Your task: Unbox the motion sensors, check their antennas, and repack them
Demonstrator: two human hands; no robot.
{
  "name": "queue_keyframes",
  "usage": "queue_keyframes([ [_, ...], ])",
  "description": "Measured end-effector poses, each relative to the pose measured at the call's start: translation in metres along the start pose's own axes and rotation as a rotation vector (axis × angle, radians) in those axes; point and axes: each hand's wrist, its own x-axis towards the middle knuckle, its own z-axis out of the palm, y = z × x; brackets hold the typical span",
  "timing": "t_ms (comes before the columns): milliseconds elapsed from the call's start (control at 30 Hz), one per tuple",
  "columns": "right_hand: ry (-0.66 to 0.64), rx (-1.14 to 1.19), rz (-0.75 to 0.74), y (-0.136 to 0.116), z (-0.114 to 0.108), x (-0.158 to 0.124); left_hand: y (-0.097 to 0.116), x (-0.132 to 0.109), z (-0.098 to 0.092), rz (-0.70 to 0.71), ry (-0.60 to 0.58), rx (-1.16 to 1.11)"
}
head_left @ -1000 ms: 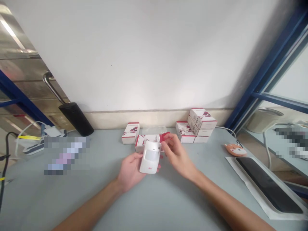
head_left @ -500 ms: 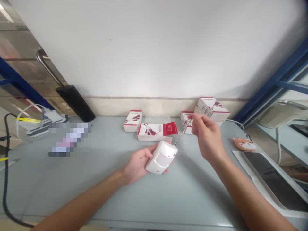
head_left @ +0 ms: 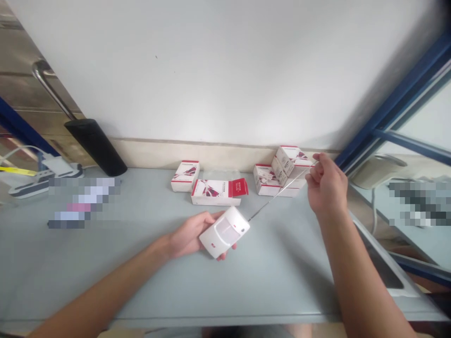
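My left hand (head_left: 190,236) cradles a white motion sensor (head_left: 224,232), its fingers curled under the casing and its lens facing up. A thin silver wire (head_left: 282,191) runs from the sensor's upper end up and to the right. My right hand (head_left: 327,185) is raised at the far end of that wire, pinching it between thumb and fingers. Behind the sensor lies an open white-and-red box (head_left: 211,193) with its red flap up. The right hand is nearest a small stack of white-and-red boxes (head_left: 289,162).
Another white-and-red box (head_left: 185,176) and a single one (head_left: 265,180) stand along the wall on the pale blue-grey table (head_left: 105,272). A black cylinder (head_left: 95,146) and a power strip (head_left: 44,180) are at the left, with a blue window frame (head_left: 391,112) at the right.
My right hand has moved up and to the right, and the wire now stretches longer between it and the sensor. The sensor has tilted slightly in my left hand.
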Motion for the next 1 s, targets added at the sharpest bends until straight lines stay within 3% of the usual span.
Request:
queue_keyframes([
  [667,-0.002,-0.042,0.046,0.006,-0.009,0.012,0.002,0.0,-0.01,-0.018,-0.068,-0.075],
  [1000,0.083,-0.025,-0.056,0.019,-0.003,0.008,-0.01,-0.002,-0.01,0.111,0.073,-0.112],
])
